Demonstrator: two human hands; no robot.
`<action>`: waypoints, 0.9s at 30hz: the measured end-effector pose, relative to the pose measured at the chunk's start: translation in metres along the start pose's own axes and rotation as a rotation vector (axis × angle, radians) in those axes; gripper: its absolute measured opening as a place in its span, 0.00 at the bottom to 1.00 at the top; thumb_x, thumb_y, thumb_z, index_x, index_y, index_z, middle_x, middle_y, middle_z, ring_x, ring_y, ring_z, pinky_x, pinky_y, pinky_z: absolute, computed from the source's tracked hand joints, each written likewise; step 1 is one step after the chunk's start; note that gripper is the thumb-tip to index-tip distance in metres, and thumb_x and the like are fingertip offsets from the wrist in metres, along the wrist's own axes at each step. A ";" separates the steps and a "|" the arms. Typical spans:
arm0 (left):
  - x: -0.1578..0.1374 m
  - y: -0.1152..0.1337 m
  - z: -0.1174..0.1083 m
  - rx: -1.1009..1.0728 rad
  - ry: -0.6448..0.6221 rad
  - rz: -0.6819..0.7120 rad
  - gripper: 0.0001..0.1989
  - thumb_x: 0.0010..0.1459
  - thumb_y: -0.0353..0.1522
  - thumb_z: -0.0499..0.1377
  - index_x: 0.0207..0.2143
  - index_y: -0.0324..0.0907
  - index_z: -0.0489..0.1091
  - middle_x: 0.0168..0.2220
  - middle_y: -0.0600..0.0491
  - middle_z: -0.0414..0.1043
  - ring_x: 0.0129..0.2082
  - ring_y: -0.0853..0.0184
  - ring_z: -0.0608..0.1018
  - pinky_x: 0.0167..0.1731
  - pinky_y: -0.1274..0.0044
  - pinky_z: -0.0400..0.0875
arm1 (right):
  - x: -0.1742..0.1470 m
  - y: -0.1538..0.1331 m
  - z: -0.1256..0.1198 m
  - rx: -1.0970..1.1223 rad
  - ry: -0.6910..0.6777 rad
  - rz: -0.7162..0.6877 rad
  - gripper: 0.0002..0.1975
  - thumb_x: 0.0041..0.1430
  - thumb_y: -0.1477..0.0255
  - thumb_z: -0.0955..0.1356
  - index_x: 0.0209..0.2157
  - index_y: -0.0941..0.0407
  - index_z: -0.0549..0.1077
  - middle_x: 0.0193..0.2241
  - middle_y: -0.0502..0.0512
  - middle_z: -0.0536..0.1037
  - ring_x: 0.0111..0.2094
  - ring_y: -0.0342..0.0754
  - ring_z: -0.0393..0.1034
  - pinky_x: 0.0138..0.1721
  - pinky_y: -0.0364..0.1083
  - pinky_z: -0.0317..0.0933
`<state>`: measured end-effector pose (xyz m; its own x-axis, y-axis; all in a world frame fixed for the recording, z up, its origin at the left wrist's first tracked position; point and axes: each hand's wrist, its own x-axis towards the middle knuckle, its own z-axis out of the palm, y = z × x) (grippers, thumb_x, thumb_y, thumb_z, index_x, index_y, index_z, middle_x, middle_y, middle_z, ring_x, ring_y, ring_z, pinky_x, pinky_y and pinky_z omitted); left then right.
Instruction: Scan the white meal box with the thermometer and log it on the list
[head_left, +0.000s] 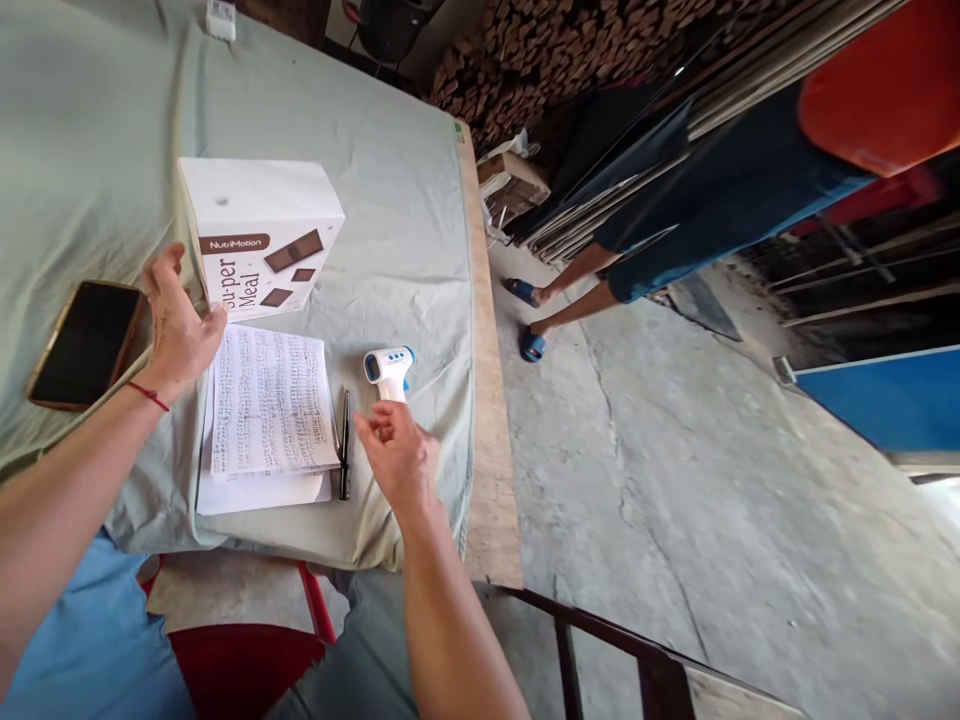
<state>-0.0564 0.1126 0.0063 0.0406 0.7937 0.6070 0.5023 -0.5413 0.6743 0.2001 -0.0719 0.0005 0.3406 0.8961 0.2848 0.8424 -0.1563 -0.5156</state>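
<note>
My left hand [176, 325] is open, fingers spread at the lower left edge of an upright white NutriMotion box [262, 190]; its thumb tip is by the box's bottom corner, and whether it touches is unclear. My right hand [401, 455] has its fingers curled round the lower handle of a white and blue infrared thermometer [388, 368], hiding the handle's end. Between my hands lie handwritten sheets [274, 405], with a black pen [345, 445] along their right side. A dark-screened smartphone [86, 345] rests left of my left hand.
A grey-green cloth [390, 230] covers the table, whose bare wooden edge [491, 430] shows at right. A small white object [220, 20] sits at the far left corner. Another person's legs [675, 230] stand beyond the table, near stacked firewood [540, 50]. A red chair [240, 665] is below.
</note>
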 end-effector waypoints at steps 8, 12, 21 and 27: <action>-0.052 0.088 -0.003 0.203 -0.279 0.167 0.14 0.55 0.31 0.61 0.44 0.44 0.64 0.49 0.46 0.63 0.50 0.55 0.70 0.51 0.58 0.65 | -0.015 -0.010 0.005 -0.006 -0.180 -0.022 0.12 0.55 0.69 0.66 0.42 0.53 0.73 0.23 0.48 0.76 0.28 0.48 0.72 0.28 0.44 0.59; -0.076 0.098 0.002 0.097 -0.652 0.217 0.05 0.59 0.33 0.59 0.39 0.45 0.71 0.48 0.49 0.69 0.50 0.57 0.71 0.53 0.61 0.63 | -0.008 -0.004 -0.001 0.201 -0.139 -0.045 0.14 0.57 0.71 0.62 0.43 0.52 0.75 0.26 0.49 0.76 0.27 0.45 0.69 0.32 0.45 0.63; -0.096 0.094 0.012 0.162 -0.797 0.315 0.13 0.57 0.35 0.63 0.44 0.41 0.72 0.55 0.42 0.66 0.58 0.52 0.66 0.58 0.57 0.60 | -0.014 0.010 0.002 0.593 0.036 -0.030 0.16 0.55 0.62 0.70 0.44 0.52 0.69 0.33 0.49 0.71 0.31 0.43 0.67 0.35 0.46 0.66; -0.096 0.092 0.013 0.235 -0.830 0.329 0.19 0.56 0.38 0.64 0.49 0.41 0.70 0.56 0.41 0.64 0.59 0.50 0.64 0.61 0.52 0.52 | -0.025 0.001 0.004 0.818 -0.003 0.091 0.26 0.63 0.50 0.57 0.43 0.55 0.73 0.30 0.53 0.74 0.29 0.46 0.69 0.31 0.48 0.65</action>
<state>-0.0024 -0.0098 0.0047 0.7731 0.6035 0.1951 0.5144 -0.7765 0.3639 0.1904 -0.0928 -0.0103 0.3904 0.8959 0.2121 0.2407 0.1231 -0.9628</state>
